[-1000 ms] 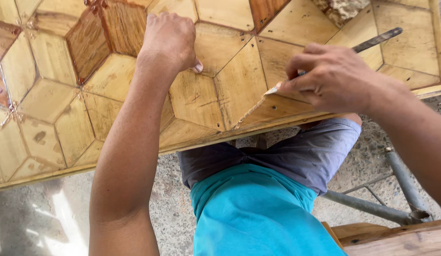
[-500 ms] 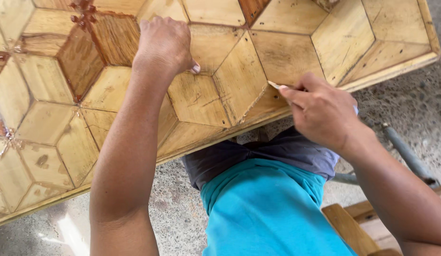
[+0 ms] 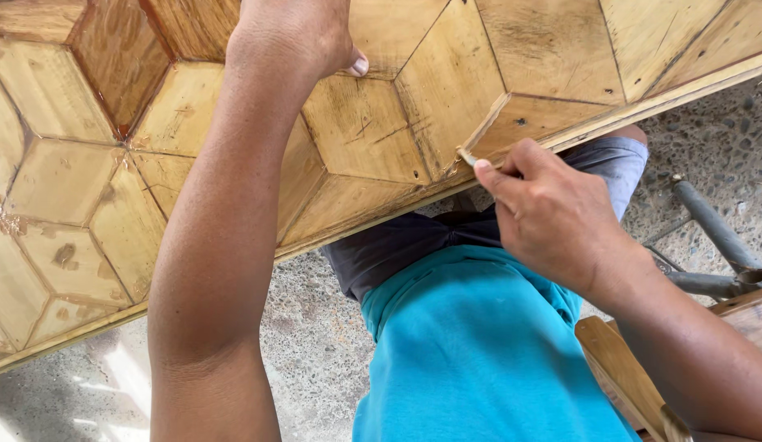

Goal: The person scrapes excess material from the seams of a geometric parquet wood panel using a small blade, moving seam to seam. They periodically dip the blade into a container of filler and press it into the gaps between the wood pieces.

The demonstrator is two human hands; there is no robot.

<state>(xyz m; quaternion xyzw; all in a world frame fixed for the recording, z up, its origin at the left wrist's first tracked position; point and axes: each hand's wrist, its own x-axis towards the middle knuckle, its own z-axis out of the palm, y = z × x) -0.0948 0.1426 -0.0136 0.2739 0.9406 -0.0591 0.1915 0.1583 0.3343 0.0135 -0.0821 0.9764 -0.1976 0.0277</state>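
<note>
The left hand (image 3: 295,37) presses flat on the wooden inlay panel (image 3: 78,180) — fingers cut off by the frame's top. The right hand (image 3: 553,217) pinches a thin tool (image 3: 468,156) whose tip meets a seam near the panel's edge; most of it is hidden. Beyond the right hand, metal legs (image 3: 712,237) on concrete floor (image 3: 315,319).
</note>
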